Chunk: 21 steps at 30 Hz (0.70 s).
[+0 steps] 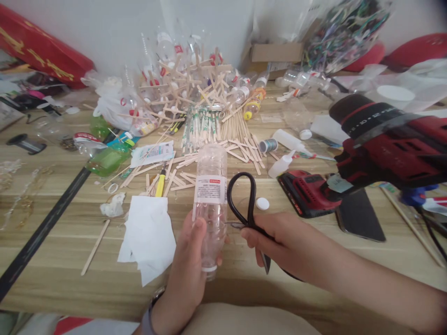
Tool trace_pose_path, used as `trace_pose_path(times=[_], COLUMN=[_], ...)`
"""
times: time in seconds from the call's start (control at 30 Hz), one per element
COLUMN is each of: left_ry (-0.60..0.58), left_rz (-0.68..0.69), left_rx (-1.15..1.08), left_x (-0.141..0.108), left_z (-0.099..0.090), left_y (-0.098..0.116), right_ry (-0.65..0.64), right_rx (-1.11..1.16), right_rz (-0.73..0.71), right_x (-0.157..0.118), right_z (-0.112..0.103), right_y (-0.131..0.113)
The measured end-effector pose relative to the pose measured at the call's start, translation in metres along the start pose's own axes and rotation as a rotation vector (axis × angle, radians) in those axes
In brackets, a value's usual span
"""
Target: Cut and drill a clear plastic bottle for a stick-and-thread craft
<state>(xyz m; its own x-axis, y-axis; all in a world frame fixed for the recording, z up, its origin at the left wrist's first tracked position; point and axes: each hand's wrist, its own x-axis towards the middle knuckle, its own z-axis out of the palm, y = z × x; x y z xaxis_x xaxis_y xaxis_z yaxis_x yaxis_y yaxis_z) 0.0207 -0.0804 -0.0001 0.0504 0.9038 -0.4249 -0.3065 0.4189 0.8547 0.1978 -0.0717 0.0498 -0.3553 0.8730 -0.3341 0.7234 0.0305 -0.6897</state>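
My left hand (190,260) is wrapped round a clear plastic bottle (210,209), held upside down so its neck and white ring point toward me. A white label with a red patch shows on its side. In my right hand (282,242) is a pair of scissors with black loop handles (252,204). One blade points down below my fingers, and a thin tip reaches left to the bottle's side; whether it touches or pierces the plastic I cannot tell. On the table just beyond the scissors lies a white bottle cap (262,204).
A red cordless drill (391,144) stands at the right, beside a dark phone (362,215). Torn white paper (148,237) and a yellow cutter (160,183) lie left of the bottle. Wooden sticks (240,123) and several plastic bottles (240,95) crowd the back.
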Motion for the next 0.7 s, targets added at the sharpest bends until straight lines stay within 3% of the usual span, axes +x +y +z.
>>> trace_pose_path(times=[0.27,0.37,0.53,0.7], left_ry=[0.014,0.015,0.029,0.028], left_rz=[0.086,0.087,0.051,0.034], left_rx=[0.024,0.055,0.084,0.079], left_x=[-0.0043,-0.0061,-0.0081,-0.0078], left_z=[0.0044,0.0054,0.0072,0.0071], left_y=[0.0051,0.0063,0.0081,0.006], right_ry=[-0.106,-0.076,0.109,0.189], right_rx=[0.149,-0.034,-0.464,-0.713], right_rz=[0.037,-0.051,-0.251,-0.318], right_x=[0.0032,0.0018,-0.003,-0.0057], right_z=[-0.0063,-0.0092,-0.0091,-0.0068], right_y=[-0.0012,0.0005,0.0048,0.0062])
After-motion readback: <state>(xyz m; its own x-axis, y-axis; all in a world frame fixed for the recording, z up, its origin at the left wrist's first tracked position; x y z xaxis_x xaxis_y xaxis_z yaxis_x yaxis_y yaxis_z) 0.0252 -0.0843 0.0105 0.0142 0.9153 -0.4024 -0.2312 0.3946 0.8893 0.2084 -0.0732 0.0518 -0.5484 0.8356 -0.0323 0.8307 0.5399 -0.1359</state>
